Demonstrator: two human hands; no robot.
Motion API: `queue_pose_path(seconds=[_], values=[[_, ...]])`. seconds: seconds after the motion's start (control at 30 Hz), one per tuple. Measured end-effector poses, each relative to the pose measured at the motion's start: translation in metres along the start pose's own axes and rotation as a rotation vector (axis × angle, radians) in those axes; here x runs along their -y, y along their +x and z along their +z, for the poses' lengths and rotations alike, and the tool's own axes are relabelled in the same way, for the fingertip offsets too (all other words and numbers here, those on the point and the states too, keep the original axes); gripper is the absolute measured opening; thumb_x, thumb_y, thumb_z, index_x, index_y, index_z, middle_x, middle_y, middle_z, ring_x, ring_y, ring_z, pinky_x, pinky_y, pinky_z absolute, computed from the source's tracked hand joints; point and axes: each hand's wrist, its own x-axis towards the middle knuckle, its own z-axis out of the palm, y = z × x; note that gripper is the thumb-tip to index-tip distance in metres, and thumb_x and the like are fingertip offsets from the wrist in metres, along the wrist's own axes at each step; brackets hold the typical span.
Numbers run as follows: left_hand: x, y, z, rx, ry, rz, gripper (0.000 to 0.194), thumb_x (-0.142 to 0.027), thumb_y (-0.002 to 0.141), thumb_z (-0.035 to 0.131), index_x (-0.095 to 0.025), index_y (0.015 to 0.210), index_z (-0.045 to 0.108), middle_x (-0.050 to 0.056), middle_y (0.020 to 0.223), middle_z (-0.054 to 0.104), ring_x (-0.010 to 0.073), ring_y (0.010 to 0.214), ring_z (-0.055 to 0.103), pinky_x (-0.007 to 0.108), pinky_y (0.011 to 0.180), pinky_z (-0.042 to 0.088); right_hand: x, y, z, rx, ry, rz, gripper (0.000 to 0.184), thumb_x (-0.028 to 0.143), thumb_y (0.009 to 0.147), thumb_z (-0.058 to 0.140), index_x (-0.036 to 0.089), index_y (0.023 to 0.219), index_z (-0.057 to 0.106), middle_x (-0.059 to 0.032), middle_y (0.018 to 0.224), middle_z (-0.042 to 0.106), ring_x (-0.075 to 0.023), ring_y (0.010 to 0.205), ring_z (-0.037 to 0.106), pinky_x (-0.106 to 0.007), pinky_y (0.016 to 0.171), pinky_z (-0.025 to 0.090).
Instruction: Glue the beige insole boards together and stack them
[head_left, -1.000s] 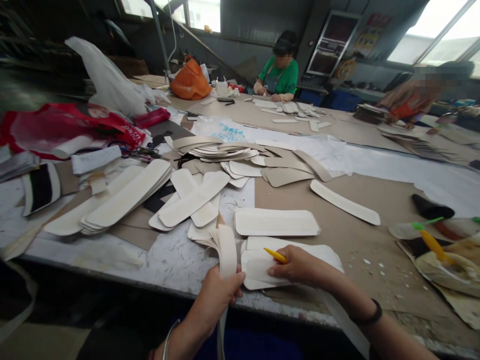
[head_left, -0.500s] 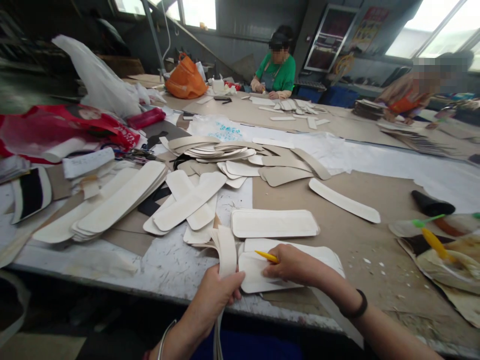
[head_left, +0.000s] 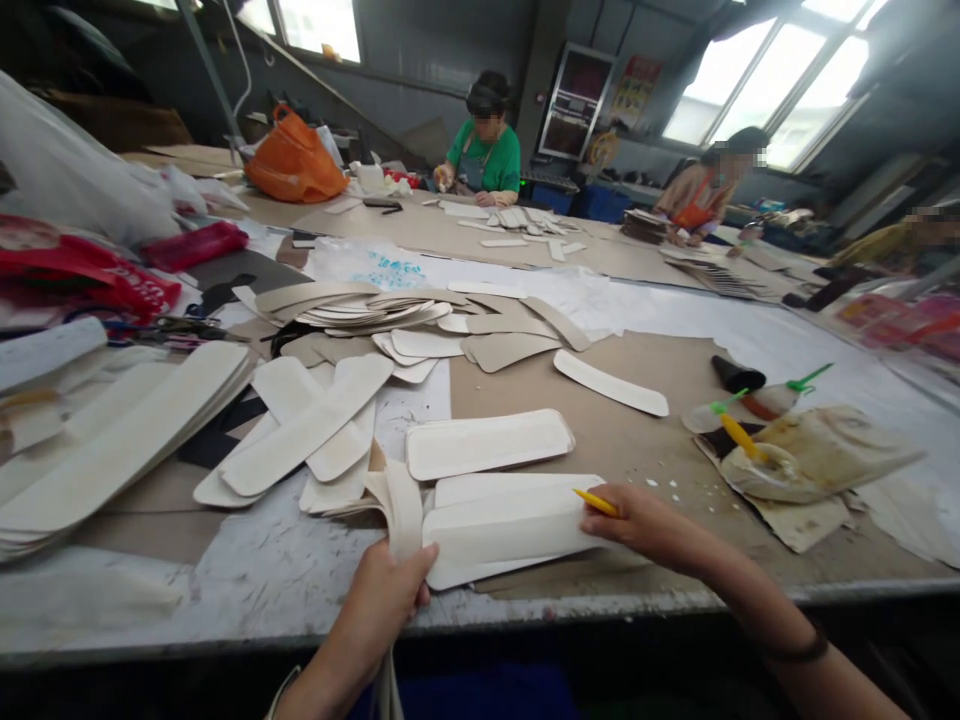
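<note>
My left hand [head_left: 390, 585] is closed around a bundle of off-white strips [head_left: 403, 505], which bend over the table edge and hang down below it. Its thumb meets the left end of a long white panel [head_left: 502, 535] with rounded corners. A yellow pointed stick [head_left: 596, 502] juts leftward out of my right hand [head_left: 641, 525], whose fingers are wrapped round it at the panel's right end. Under this panel lies another one, partly covered. Just behind them rests a short stack of similar white panels [head_left: 487, 445].
Crossed white panels [head_left: 307, 425] and a larger stack [head_left: 142, 440] lie to the left. At right are a glue-stained container [head_left: 810, 455], a green-tipped bottle [head_left: 776, 398] and a black cone [head_left: 737, 374]. Across the table, a person in green [head_left: 487, 150] works near an orange bag [head_left: 296, 160].
My right hand with the yellow stick has moved right, from the panel's middle to its right end. The camera has turned right, while my left hand keeps its hold on the strips.
</note>
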Motion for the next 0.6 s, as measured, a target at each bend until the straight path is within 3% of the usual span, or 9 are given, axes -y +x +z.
queue_pose_path(seconds=[0.13,0.37,0.6], values=[[0.002,0.000,0.001,-0.022,0.018,0.011,0.034,-0.049,0.058,0.056,-0.017,0.048,0.050,0.000,0.037,0.049,0.0098,0.034,0.038,0.022,0.039,0.027,-0.028,-0.010,0.004,-0.121,0.009,0.031,0.025,0.035,0.080,0.045,0.018,0.063,0.052,0.0016,0.062,0.054,-0.0136,0.058,0.046,-0.024,0.054,0.032],[-0.001,-0.005,0.001,-0.038,0.055,0.016,0.033,-0.047,0.060,0.056,-0.017,0.048,0.049,-0.001,0.036,0.049,0.0102,0.034,0.038,0.023,0.040,0.027,-0.026,0.001,0.012,-0.169,-0.208,0.201,0.023,0.030,0.084,0.043,0.014,0.082,0.060,-0.0101,0.083,0.066,-0.0210,0.076,0.058,-0.029,0.066,0.037],[-0.002,-0.006,0.002,-0.052,0.054,0.020,0.035,-0.048,0.061,0.059,-0.017,0.046,0.049,0.000,0.037,0.049,0.0108,0.034,0.038,0.024,0.041,0.027,-0.029,0.008,0.014,-0.128,-0.268,0.245,0.023,0.030,0.084,0.045,0.015,0.090,0.062,-0.0114,0.088,0.068,-0.0225,0.081,0.062,-0.028,0.066,0.038]])
